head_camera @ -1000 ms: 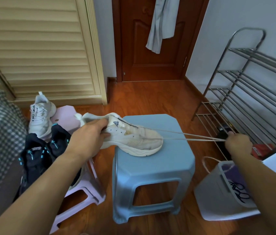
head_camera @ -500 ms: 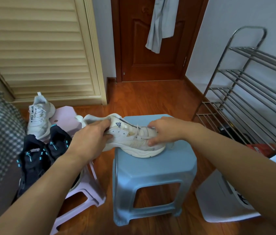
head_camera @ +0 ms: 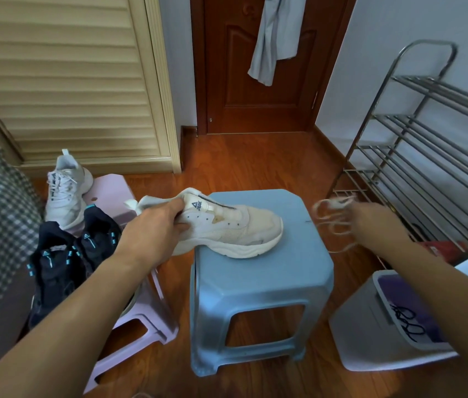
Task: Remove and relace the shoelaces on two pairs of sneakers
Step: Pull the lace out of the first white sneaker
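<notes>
While the left hand (head_camera: pixel 152 235) is clamping its fingers (head_camera: pixel 179 209) round the heel collar of the cream sneaker (head_camera: pixel 227 228), the shoe is resting toe-out on the blue stool (head_camera: pixel 261 282), unlaced, eyelets bare.

Item, lace (head_camera: pixel 331 216): it is dangling in blurred loops at the 3 o'clock side of the sneaker, clear of the shoe, and is being held by the right hand (head_camera: pixel 376 222); the blur is hiding whether those fingers are pinching or curling round it.

Item, bin (head_camera: pixel 382 326): it is lying at 4 o'clock from the stool, with a dark lace (head_camera: pixel 408 320) inside.

Item, white sneaker (head_camera: pixel 66 191): it is standing laced on the pink stool (head_camera: pixel 112 193) at 9 o'clock; two black sneakers (head_camera: pixel 66 259) are sitting beside it at 8 o'clock.

Risks, as judged:
- The loose loops are likely tangling into a knot if they are dropped in a heap; that would be slowing the relacing.
- The cream lace is possibly mixing with the dark one if it is landing in the bin.
- A trailing end is hanging near the metal rack (head_camera: pixel 428 145) at 2 o'clock and could be snagging on a bar.
- The sneaker is overhanging the stool's near edge at the heel; if the left hand is letting go, it may be tipping to the floor.
</notes>
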Action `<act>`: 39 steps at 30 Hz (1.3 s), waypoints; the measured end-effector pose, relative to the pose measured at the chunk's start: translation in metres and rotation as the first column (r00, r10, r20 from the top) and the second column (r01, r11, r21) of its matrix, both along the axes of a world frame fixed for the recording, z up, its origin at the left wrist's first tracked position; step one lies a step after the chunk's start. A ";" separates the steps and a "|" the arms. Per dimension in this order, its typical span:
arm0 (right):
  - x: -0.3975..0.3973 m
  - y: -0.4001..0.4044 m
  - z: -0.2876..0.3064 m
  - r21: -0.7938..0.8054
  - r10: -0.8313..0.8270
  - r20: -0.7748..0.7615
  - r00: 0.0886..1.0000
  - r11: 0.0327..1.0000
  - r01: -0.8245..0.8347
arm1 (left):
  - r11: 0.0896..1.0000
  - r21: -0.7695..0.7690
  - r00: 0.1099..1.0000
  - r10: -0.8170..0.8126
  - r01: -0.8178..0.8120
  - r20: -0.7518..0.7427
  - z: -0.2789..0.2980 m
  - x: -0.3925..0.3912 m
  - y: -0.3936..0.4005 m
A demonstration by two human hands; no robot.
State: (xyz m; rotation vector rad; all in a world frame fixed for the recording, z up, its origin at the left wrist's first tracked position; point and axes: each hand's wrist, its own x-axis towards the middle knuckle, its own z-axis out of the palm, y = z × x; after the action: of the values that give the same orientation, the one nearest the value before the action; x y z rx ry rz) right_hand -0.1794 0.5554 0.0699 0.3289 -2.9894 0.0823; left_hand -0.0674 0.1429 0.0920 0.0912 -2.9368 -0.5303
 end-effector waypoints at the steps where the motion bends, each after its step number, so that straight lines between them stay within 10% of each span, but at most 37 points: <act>1: 0.007 0.022 -0.010 -0.108 -0.098 -0.017 0.995 0.990 0.095 | 1.000 0.006 1.000 -0.003 0.003 0.002 0.001 0.002 -0.001; 10: 0.033 0.111 0.032 -0.686 -0.487 -0.031 0.873 0.645 0.336 | 0.993 -0.007 0.926 -0.113 0.119 -0.361 0.028 0.005 0.081; 23: 0.068 0.186 -0.017 -0.738 -0.653 0.207 0.728 0.384 0.554 | 0.943 -0.254 0.916 -0.285 0.215 -0.284 -0.009 -0.010 0.150; 29: 0.088 0.152 -0.064 0.009 -0.655 0.552 0.516 0.624 0.782 | 0.943 -0.277 0.906 -0.272 0.185 -0.324 -0.007 -0.002 0.151; 35: 0.053 0.032 0.014 -0.508 -0.183 0.046 0.982 0.842 0.181 | 0.967 -0.241 0.974 -0.124 0.076 -0.188 0.008 -0.006 0.108; 39: 0.037 -0.047 0.045 -0.252 0.309 0.297 0.904 0.938 -0.238 | 0.986 -0.050 0.986 -0.156 0.159 0.064 -0.001 -0.013 0.080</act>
State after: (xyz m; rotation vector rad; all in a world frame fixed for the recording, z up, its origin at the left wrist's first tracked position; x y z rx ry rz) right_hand -0.1426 0.5088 0.1148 0.7825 -3.1945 0.5314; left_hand -0.0800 0.2232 0.0911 -0.1347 -3.0319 -0.4754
